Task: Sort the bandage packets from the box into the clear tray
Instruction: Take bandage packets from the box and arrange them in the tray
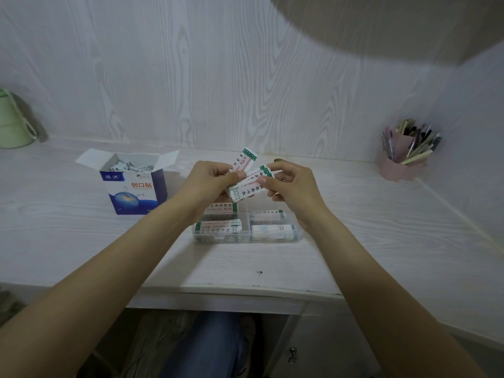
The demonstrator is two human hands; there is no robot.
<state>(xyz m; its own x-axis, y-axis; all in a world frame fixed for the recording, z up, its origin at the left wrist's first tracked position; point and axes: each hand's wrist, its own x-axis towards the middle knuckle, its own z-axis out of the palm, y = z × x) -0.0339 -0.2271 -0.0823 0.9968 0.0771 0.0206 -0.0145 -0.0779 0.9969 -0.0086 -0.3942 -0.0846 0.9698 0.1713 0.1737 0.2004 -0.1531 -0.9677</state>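
An open blue-and-white box point(136, 190) stands on the desk at the left, with several small bandage packets inside it. A clear divided tray point(246, 239) lies in front of me, with white bandage packets point(218, 226) lying in its compartments. Above the tray both hands hold a fanned bunch of white packets with green ends point(246, 175). My left hand point(210, 181) grips the bunch from the left. From the right, my right hand point(291, 186) pinches one packet between thumb and fingers.
A pink pen holder point(403, 159) full of pens stands at the back right. A green container point(12, 124) sits at the far left by the wall. The desk's front edge point(240, 291) runs below the tray, with a drawer knob point(292, 351) underneath.
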